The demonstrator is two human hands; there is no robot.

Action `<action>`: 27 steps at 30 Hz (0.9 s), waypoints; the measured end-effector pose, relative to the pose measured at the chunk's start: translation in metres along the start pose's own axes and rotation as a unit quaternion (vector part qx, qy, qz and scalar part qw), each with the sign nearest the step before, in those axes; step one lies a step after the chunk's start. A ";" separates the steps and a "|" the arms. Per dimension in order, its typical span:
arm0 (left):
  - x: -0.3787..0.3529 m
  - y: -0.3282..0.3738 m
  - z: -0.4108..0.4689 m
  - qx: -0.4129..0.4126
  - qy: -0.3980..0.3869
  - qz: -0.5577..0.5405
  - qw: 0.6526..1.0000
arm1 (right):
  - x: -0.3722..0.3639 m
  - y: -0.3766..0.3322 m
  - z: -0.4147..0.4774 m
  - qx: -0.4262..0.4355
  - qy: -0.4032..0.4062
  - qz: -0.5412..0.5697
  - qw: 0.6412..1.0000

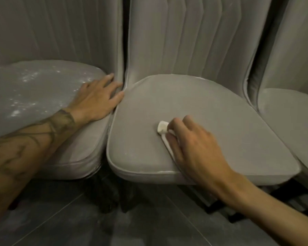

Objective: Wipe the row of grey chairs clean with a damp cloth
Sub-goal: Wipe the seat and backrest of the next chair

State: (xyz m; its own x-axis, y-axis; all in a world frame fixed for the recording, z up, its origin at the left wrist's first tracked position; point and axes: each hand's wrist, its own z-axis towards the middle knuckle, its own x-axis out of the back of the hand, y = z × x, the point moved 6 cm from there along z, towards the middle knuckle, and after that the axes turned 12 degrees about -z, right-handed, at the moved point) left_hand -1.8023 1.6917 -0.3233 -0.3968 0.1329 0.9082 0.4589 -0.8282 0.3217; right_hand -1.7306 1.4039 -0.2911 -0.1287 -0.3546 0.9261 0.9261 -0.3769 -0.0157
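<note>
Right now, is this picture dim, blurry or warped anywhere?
Head view: the light is dim and flat. Head view: the chair backs lean and bow toward the edges from the wide lens. Head view: the whole frame is soft, so the right hand holding the cloth and the left hand lack crisp edges. Head view: the floor under the seats is nearly black.
</note>
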 end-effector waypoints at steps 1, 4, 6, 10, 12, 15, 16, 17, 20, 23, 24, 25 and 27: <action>0.000 0.000 0.000 0.001 -0.001 0.001 1.000 | -0.003 -0.018 -0.001 0.021 0.005 -0.005 1.000; 0.001 0.003 -0.002 0.005 -0.005 -0.004 1.000 | -0.013 -0.093 0.007 0.134 0.002 0.049 0.990; 0.003 0.003 -0.002 0.008 -0.001 -0.010 1.000 | -0.013 -0.112 0.025 0.186 -0.001 0.097 0.978; 0.007 0.001 0.000 0.022 -0.015 -0.037 0.999 | -0.029 -0.064 0.087 0.110 -0.003 0.096 0.989; 0.009 0.001 0.003 0.020 -0.013 -0.049 0.999 | -0.047 -0.032 0.124 0.057 -0.018 0.069 0.996; 0.013 0.000 0.005 0.012 -0.007 -0.050 0.999 | -0.075 -0.009 0.176 -0.010 -0.036 0.054 0.998; 0.014 -0.001 0.006 0.004 -0.007 -0.046 0.999 | -0.083 -0.008 0.190 -0.028 -0.040 0.046 0.998; 0.015 -0.002 0.007 -0.006 -0.008 -0.041 0.999 | -0.089 -0.010 0.200 -0.040 -0.043 0.037 0.998; 0.019 -0.006 0.012 -0.036 -0.009 -0.029 0.999 | -0.093 -0.026 0.202 -0.054 -0.043 0.016 0.998; 0.019 -0.006 0.012 -0.042 0.004 -0.041 0.998 | -0.079 -0.051 0.160 -0.001 -0.024 0.027 0.999; 0.017 -0.007 0.011 -0.039 0.009 -0.042 0.998 | -0.072 -0.063 0.141 0.027 -0.026 0.026 0.999; 0.016 -0.007 0.009 -0.035 0.014 -0.039 0.999 | -0.066 -0.070 0.125 0.045 -0.035 0.026 0.998; 0.014 -0.006 0.004 -0.028 0.025 -0.029 0.999 | -0.064 -0.069 0.124 0.036 -0.066 0.032 0.997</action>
State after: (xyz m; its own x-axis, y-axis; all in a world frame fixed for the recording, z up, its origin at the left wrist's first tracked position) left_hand -1.8069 1.7008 -0.3113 -0.4609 0.1555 0.8737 0.3887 -0.8497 0.3562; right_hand -1.7427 1.5586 -0.3025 -0.0259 -0.2579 0.9658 0.9543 -0.2941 -0.0529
